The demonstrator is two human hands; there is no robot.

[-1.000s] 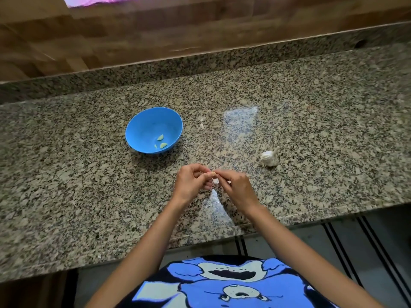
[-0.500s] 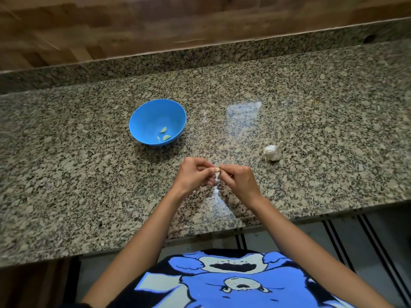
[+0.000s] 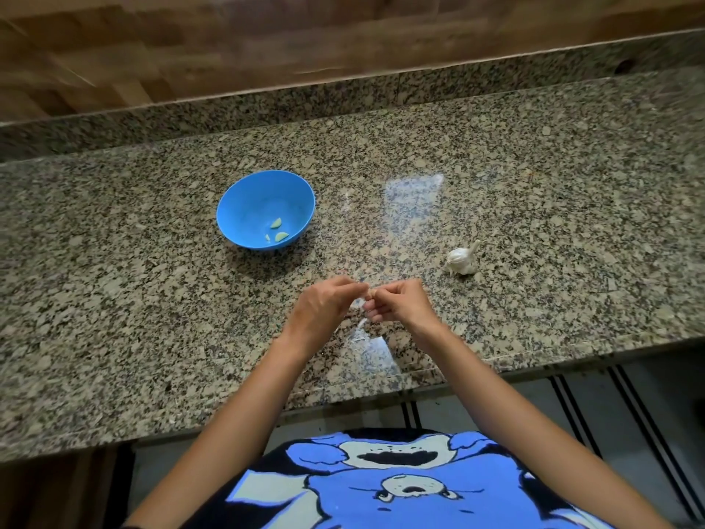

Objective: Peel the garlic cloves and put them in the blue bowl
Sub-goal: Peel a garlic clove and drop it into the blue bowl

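**Garlic peeling, granite counter: item list**

- Blue bowl (image 3: 266,209): landmark; sits on granite counter (image 3: 534,192), well left of centre. Holds approx. three peeled cloves (image 3: 276,223), pale green-white, low on the inner wall on the near-right side.
- Garlic bulb (image 3: 462,258): whole, papery white, stem tip up-right; on counter well right of bowl, slightly nearer the person. Not touched.
- Left hand (image 3: 322,309): near side of bowl, to its right. Fingers curled, tips meeting those of the other hand.
- Right hand (image 3: 400,303): just right of left hand, between bowl and bulb. Fingers curled in.
- Garlic clove (image 3: 365,295): pinched between both hands' fingertips; mostly hidden, prob. skin partly on, cannot confirm. A whitish bit of skin shows just below.
- Wood wall panel (image 3: 267,40): behind the counter, beyond bowl.
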